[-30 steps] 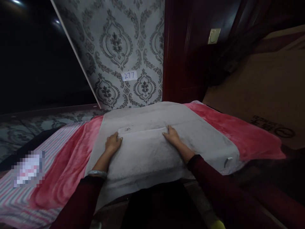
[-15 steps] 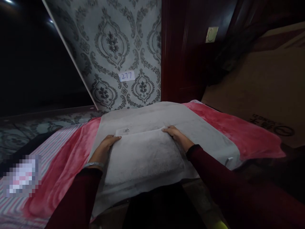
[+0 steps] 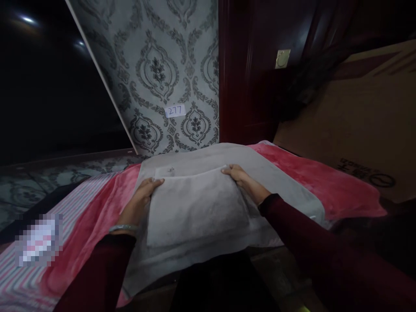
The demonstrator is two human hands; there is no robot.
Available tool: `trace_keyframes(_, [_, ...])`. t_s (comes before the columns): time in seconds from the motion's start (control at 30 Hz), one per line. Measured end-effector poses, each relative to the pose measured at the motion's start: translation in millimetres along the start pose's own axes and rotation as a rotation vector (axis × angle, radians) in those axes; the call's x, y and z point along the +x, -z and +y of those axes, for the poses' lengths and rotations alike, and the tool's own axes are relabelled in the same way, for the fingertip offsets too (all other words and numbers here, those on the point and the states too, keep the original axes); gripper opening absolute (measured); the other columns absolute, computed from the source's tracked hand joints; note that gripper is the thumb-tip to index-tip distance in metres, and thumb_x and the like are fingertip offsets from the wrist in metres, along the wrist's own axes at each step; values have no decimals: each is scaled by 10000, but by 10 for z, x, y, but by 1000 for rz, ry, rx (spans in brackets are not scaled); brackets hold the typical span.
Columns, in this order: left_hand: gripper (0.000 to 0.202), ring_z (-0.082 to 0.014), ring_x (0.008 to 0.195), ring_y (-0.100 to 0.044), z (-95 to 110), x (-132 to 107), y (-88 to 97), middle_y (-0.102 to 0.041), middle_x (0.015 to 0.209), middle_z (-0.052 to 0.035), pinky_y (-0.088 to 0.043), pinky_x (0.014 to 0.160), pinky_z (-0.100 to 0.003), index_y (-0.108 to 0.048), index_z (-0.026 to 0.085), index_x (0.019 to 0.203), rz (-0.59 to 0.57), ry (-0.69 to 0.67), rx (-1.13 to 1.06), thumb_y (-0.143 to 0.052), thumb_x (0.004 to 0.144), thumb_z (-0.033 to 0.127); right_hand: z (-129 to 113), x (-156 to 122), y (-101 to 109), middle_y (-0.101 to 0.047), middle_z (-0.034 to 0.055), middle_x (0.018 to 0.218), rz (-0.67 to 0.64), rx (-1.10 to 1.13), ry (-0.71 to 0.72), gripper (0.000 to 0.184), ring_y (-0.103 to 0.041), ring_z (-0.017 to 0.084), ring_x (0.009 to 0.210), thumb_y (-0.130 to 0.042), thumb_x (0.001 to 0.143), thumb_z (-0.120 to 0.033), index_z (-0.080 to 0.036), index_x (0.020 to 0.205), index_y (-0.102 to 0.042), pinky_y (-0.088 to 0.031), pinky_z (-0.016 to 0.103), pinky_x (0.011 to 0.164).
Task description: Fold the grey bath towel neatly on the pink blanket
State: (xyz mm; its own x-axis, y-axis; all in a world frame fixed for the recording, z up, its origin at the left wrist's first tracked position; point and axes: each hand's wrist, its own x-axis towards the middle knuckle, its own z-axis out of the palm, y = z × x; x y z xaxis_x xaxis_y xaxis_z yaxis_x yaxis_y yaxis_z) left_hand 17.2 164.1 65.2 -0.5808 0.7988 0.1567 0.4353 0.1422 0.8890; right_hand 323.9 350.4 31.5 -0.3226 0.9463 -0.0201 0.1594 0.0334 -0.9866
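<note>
A folded pale grey cloth (image 3: 198, 208) was stretched between the person's two grips, above or on a larger light grey sheet (image 3: 279, 184); whether its underside touched the sheet could not be told. The left grip (image 3: 145, 191) pinched the far edge of the folded cloth near its left corner, thumb on top and most of the fingers hidden. The right grip (image 3: 239, 177) pinched the same edge near the right corner, thumb and forefinger drawn together on it. A small dark mark (image 3: 170, 170) showed just beyond that edge, toward the left. A pale bracelet (image 3: 123, 228) circled the left wrist, beside a dark red sleeve (image 3: 97, 264).

The sheet lay across a pink-red blanket (image 3: 328, 182), which showed on both sides of it, with striped fabric (image 3: 69, 203) farther left. Past the blanket on the right leaned a big cardboard box (image 3: 347, 121). Beyond the sheet rose a patterned wall (image 3: 157, 71) bearing a card (image 3: 175, 111) marked 277, between a dark screen (image 3: 52, 86) and dark red panelling (image 3: 238, 86)
</note>
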Motion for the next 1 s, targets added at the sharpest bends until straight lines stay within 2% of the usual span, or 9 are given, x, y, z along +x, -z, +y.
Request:
trace_keyframes(0.07, [441, -238, 732, -694, 170, 174, 111, -747, 796, -75, -579, 681, -352, -689, 172, 822, -29, -11, -183, -780, 542, 501, -286, 154, 51, -703, 82, 945, -2, 52, 135, 248, -637, 232, 857, -682, 704, -282, -157, 914, -641, -529, 361, 810])
trace_keyframes(0.13, [524, -234, 798, -691, 387, 321, 240, -759, 851, -61, -578, 751, -346, -698, 164, 879, 33, -142, -284, -834, 476, 469, -588, 288, 138, -696, 56, 961, 60, 70, 334, 281, -626, 209, 886, -685, 691, -246, -156, 951, -626, -519, 359, 862])
trace_keyframes(0.27, [605, -250, 1021, -682, 657, 391, 443, -762, 1053, -63, -548, 945, -386, -688, 161, 1072, 158, -430, -224, -832, 558, 447, -916, 322, 331, -679, 57, 1106, 188, -55, 721, 445, -598, 228, 1046, -679, 732, -241, -150, 1161, -605, -474, 423, 982])
trace_keyframes(0.33, [540, -264, 1086, -669, 541, 281, 470, -749, 1101, -72, -527, 1001, -414, -679, 176, 1089, 188, -479, -117, -787, 633, 446, -777, 166, 376, -660, 87, 1188, 253, -162, 773, 483, -578, 264, 1122, -666, 758, -264, -160, 1224, -592, -447, 461, 1023])
trace_keyframes(0.43, [401, -282, 1146, -648, 24, -44, 396, -731, 1153, -89, -496, 1052, -428, -678, 201, 1031, 194, -499, 119, -701, 696, 421, -180, -220, 363, -649, 127, 1220, 260, -335, 706, 387, -551, 310, 1189, -614, 770, -283, -195, 1146, -624, -415, 490, 1067])
trace_keyframes(0.53, [290, -247, 1136, -652, -601, -435, 254, -723, 1178, -86, -499, 1047, -399, -686, 219, 1003, 0, -514, 328, -552, 770, 329, 524, -607, 324, -677, 104, 1110, -19, -467, 676, 274, -577, 296, 1131, -548, 737, -287, -234, 990, -640, -448, 462, 1031])
trace_keyframes(0.63, [339, -243, 1188, -623, -971, -676, 165, -710, 1247, -82, -475, 1078, -404, -711, 234, 1019, -147, -498, 521, -496, 757, 225, 923, -827, 313, -682, 109, 1084, -212, -496, 746, 337, -578, 302, 1105, -548, 661, -302, -236, 980, -635, -452, 462, 1011])
trace_keyframes(0.83, [375, -277, 1236, -598, -1055, -668, 178, -677, 1338, -112, -481, 1062, -429, -713, 222, 1060, -233, -484, 619, -528, 734, 238, 985, -892, 324, -680, 136, 1179, -196, -525, 747, 376, -565, 318, 1175, -532, 680, -257, -226, 1035, -649, -429, 495, 1038])
trace_keyframes(1.0, [345, -248, 1250, -620, -1076, -741, 279, -681, 1358, -86, -472, 1086, -402, -711, 237, 1071, -201, -475, 476, -493, 812, 304, 1136, -944, 476, -682, 114, 1283, -195, -507, 766, 441, -570, 266, 1245, -423, 773, -125, -231, 1097, -702, -435, 497, 1069])
